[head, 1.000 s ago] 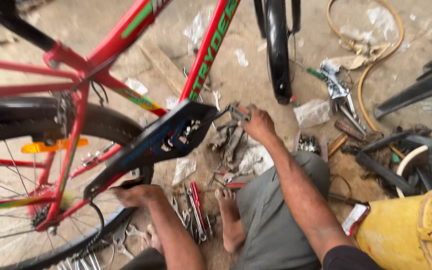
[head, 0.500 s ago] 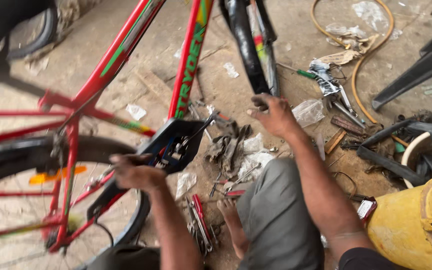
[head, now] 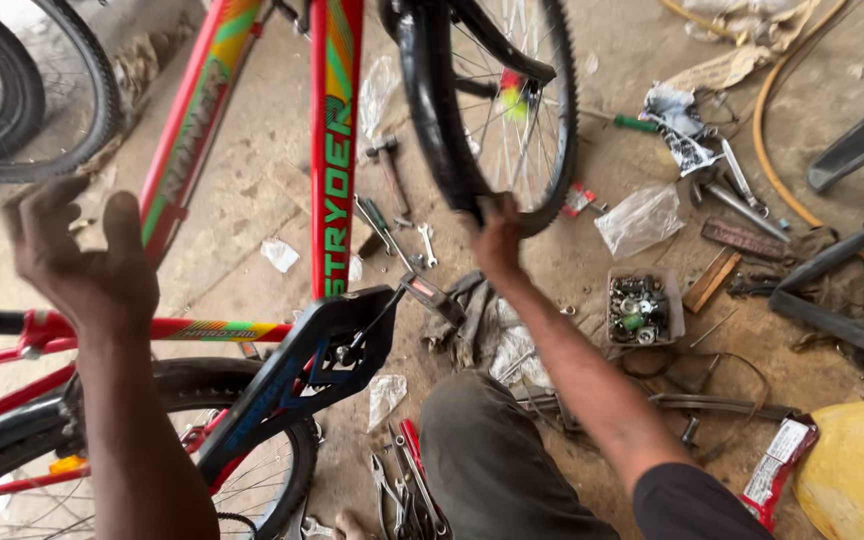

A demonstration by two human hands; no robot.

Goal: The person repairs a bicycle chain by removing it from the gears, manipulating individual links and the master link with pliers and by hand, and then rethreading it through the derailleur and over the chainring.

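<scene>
Over the dusty workshop floor, the person's right hand [head: 497,235] reaches far out from the body, arm nearly straight, forearm slanting up and to the left. Its fingers are curled onto the lower edge of the black front tyre [head: 432,110], holding it where the rubber comes nearest. That front wheel [head: 512,100] stands upright, its plane running near to far, spokes showing to the right of the hand.

At the left, the left hand [head: 77,260] is lifted, wrist bent, back of the hand toward the camera. Its fingers are spread loosely and hold nothing; it hovers above the red bicycle frame [head: 337,150], apart from it. The frame's broad down tube runs almost straight from near to far, ending at the black chain guard [head: 302,365] near the person's knee. The rear wheel [head: 152,440] sits at the near left.

Half a second ago the right hand was only just arriving at the tyre, and the left hand lay low by the chain guard; it has since risen. The view has also swung closer to the front wheel.

Loose spanners [head: 422,245], a box of nuts [head: 640,305] and pliers [head: 402,490] lie scattered around.
</scene>
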